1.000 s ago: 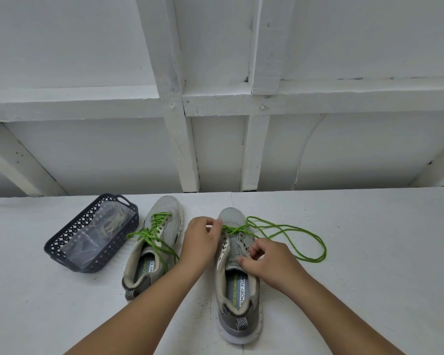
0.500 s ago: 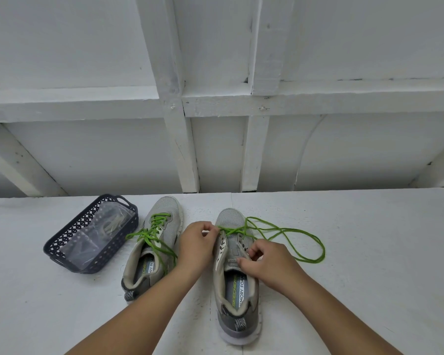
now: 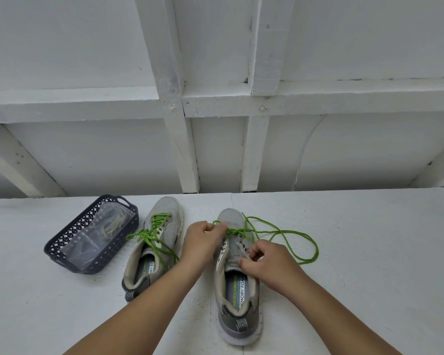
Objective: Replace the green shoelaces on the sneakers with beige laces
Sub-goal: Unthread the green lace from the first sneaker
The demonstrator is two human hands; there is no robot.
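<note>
Two grey sneakers stand on the white table, toes away from me. The left sneaker [image 3: 153, 249] is fully laced in green. The right sneaker [image 3: 237, 290] has most eyelets bare; its green lace [image 3: 287, 234] crosses only near the toe and trails in loops on the table to the right. My left hand [image 3: 201, 242] pinches that lace at the shoe's left side near the toe. My right hand [image 3: 265, 262] grips the shoe's tongue and right eyelet edge. Beige laces [image 3: 114, 221] lie in a clear bag inside the basket.
A dark blue perforated plastic basket [image 3: 69, 249] sits left of the sneakers. A white wall with painted wooden beams [image 3: 180, 139] rises behind the table's far edge. White tabletop [image 3: 369, 252] stretches to the right of the loose lace.
My left hand has pulled the green lace a little further out toward the toe. My right hand has shifted slightly on the tongue. The loose loops have barely moved.
</note>
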